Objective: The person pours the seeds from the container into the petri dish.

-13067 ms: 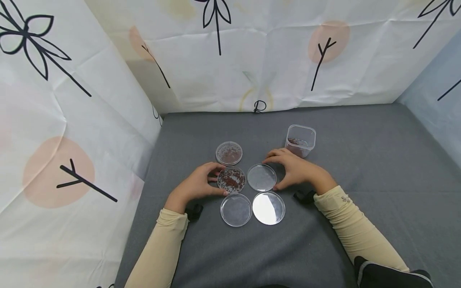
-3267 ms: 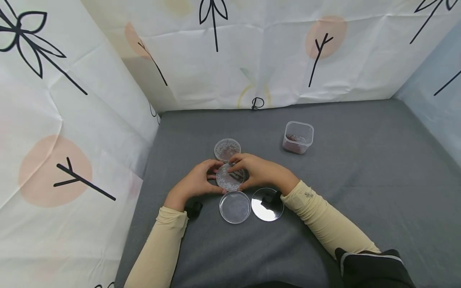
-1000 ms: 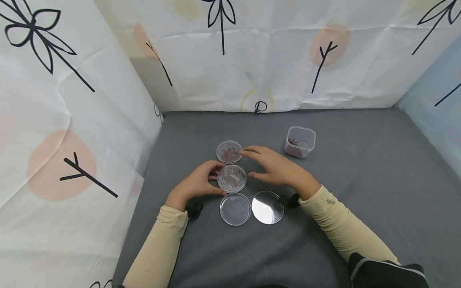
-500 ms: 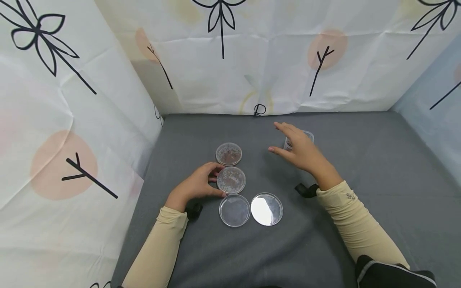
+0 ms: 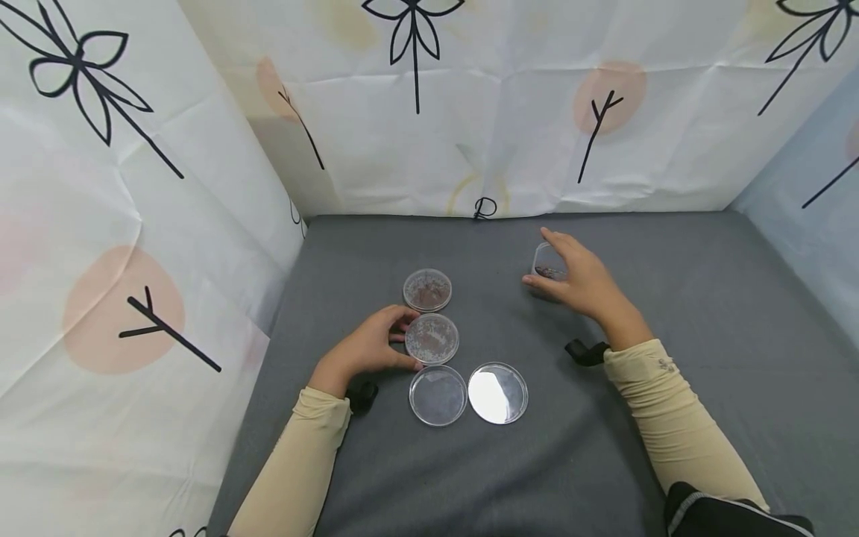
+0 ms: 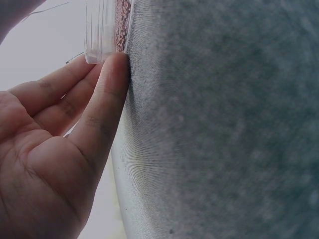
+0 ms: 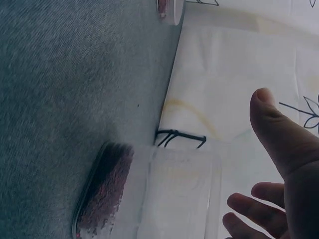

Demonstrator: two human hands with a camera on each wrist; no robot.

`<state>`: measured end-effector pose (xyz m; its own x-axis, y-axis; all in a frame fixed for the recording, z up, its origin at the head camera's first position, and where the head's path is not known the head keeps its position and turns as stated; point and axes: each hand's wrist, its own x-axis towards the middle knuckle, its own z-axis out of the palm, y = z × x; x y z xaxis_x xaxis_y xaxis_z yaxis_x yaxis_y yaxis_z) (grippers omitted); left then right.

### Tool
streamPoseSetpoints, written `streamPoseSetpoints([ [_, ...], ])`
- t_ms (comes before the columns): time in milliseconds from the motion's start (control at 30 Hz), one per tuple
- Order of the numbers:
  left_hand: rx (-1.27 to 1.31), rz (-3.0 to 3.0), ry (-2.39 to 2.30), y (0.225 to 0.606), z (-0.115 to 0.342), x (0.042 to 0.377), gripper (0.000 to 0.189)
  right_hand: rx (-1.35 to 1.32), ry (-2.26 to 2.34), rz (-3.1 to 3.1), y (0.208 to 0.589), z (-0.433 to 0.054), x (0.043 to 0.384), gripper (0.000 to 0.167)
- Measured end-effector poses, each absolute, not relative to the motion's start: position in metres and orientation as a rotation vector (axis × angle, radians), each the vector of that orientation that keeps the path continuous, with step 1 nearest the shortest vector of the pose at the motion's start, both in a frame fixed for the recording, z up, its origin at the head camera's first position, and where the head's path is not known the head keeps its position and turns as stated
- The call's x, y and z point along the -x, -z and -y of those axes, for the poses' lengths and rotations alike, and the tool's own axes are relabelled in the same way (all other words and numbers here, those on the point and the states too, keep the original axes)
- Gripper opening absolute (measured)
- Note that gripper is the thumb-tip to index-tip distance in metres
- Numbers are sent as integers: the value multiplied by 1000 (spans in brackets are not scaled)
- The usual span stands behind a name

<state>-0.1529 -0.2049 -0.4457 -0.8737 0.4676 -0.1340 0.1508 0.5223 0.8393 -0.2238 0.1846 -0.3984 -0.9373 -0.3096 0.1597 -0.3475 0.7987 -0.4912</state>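
Note:
My left hand (image 5: 367, 341) holds the side of a lidded petri dish (image 5: 432, 339) between thumb and fingers on the table. Reddish-brown granules show through its wall in the left wrist view, where the thumb (image 6: 107, 82) meets the dish's edge. My right hand (image 5: 584, 280) is spread over a clear plastic tub (image 5: 546, 261), partly covering it in the head view. From the right wrist, the fingers stand apart from the tub's rim, and dark red granules (image 7: 107, 191) lie in its bottom.
Another covered petri dish (image 5: 427, 289) with brownish contents stands behind the held one. Two clear dish pieces lie in front, a left one (image 5: 438, 396) and a shiny right one (image 5: 498, 394). Printed white cloth (image 5: 510, 134) borders the grey table (image 5: 705, 321) at the back.
The clear lid from the right was set on the middle dish. My right hand then let go and moved right and back to the tub. The left hand stays at the dish.

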Motion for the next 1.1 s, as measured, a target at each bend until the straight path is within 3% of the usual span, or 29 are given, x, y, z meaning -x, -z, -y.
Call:
streamPoseSetpoints([
  [400,-500,-2425,-1284,445,204,153,88,-426,-835,2965,404,-200,229,100],
  [767,-493,-2429,-1278,444,205,152,88,-344,-867,2945,414,-210,236,118],
  [1100,-497,-2428,-1283,444,204,153,87,-337,-916,2924,423,-217,239,120],
])
